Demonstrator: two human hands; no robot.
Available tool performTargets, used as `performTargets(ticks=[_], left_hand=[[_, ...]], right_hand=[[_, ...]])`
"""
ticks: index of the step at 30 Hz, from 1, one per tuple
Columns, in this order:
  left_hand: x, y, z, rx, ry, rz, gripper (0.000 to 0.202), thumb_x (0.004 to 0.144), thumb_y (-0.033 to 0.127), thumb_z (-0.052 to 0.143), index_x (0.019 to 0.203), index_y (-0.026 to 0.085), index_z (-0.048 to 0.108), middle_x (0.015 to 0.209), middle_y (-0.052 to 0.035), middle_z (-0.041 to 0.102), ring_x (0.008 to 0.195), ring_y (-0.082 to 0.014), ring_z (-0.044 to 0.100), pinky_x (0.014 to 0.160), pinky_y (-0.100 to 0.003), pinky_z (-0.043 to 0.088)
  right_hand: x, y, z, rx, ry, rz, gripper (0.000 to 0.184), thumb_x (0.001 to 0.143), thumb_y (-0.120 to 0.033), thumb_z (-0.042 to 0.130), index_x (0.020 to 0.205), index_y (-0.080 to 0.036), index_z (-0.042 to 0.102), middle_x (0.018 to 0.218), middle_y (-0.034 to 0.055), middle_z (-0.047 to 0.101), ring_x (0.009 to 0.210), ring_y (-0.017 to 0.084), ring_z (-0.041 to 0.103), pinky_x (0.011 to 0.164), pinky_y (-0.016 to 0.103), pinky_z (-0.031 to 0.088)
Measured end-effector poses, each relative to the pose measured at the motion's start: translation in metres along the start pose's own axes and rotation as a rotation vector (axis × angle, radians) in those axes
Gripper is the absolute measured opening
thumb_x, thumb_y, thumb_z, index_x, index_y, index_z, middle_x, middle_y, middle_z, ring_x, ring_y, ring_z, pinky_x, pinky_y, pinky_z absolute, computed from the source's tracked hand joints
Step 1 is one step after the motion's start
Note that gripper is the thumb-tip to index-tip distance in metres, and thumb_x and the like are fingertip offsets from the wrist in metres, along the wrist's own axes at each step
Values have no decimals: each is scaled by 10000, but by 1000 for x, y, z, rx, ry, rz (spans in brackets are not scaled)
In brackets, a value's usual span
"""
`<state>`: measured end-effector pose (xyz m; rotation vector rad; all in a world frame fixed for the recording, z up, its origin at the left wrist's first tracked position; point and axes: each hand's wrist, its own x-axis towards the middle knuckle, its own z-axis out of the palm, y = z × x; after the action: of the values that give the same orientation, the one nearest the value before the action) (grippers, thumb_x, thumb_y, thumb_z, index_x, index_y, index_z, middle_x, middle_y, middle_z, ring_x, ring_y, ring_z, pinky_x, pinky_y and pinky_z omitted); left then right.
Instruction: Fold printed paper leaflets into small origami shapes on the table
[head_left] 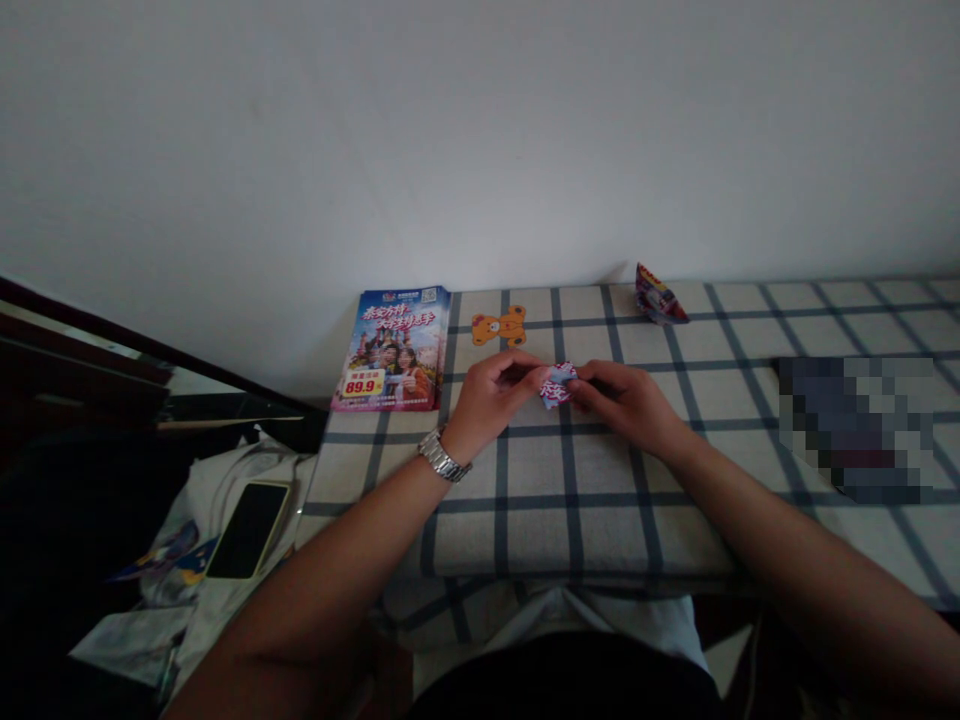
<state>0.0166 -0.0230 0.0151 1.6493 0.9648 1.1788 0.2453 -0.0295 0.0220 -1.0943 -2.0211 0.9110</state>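
Note:
Between my two hands is a small piece of folded printed paper (558,385), white and pale blue with red lettering. My left hand (501,390), with a metal watch (444,456) on its wrist, pinches the paper's left side. From the right, my right hand (619,398) grips the other edge with thumb and fingers. Both hands are over the checked tablecloth (540,520). Some fingertips are hidden behind the paper and the hands. To the left of my left hand lies a stack of printed flyers (394,350).
A bear-shaped cutout or print (499,327) is on the cloth beyond my hands. A folded paper shape (660,297) stands near the wall (487,150). At the right lies a dark, blurred-out item (855,430). A phone (249,530) rests on bags at the lower left.

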Motion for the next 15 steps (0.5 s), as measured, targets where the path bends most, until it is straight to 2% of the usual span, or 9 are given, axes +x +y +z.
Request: performTargets(ticks=[5, 11, 15], left_hand=[[0, -3, 0, -6, 7, -3, 258, 928, 447, 760, 895, 192, 735, 848, -21, 739, 765, -132, 668, 718, -249, 536], [0, -2, -2, 23, -5, -21, 338, 913, 521, 750, 876, 186, 732, 837, -28, 743, 760, -148, 670, 710, -263, 541], [-1, -1, -3, 25, -23, -7, 337, 915, 521, 748, 869, 188, 724, 837, -31, 742, 748, -142, 669, 697, -258, 543]], right_hand=[[0, 0, 2, 24, -6, 18, 291, 1038, -443, 569, 884, -218, 672, 740, 9, 659, 674, 165, 600, 637, 297, 447], [0, 0, 2, 31, -16, 21, 290, 1039, -443, 559, 909, -213, 678, 745, 8, 661, 676, 164, 600, 640, 299, 453], [-1, 1, 2, 27, 1, 14, 265, 1024, -442, 583, 981, -212, 709, 832, 29, 711, 724, 176, 625, 665, 309, 475]])
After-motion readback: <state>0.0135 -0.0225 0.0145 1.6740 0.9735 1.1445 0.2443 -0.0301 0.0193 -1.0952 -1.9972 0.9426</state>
